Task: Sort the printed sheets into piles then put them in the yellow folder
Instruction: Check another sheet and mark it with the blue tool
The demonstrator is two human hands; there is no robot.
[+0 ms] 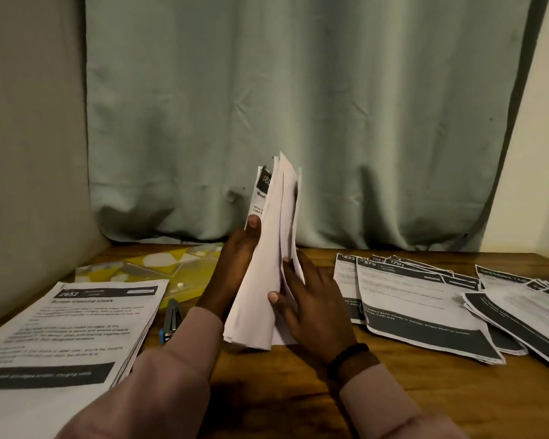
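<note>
Head view shows the left hand (238, 248) gripping a sheaf of printed sheets (263, 274) held nearly upright above the middle of the desk (409, 391), thumb pressed on the front sheet, whose dark header shows at the top edge. The right hand (311, 299) holds the sheaf's right side, thumb and a finger slipped between sheets and parting them; a dark band circles that wrist. The sheaf's lower edge rests on or just above the desk, beside a loose white sheet lying flat under it.

Left of the hands, a thick pile headed 2652 (76, 331) lies flat, reaching the near-left edge of the picture. Between that pile and the left sleeve lies a blue-tipped stapler (171, 321). The yellow folder (159, 267) lies flat behind the pile, near the back edge of the desk, partly covered by it.

Right of the hands, overlapping piles of sheets (425, 305) fan out to the right edge. Bare wood stays open in the near middle, between the sleeves and right of the right sleeve. A green curtain (298, 106) hangs along the desk's back edge.
</note>
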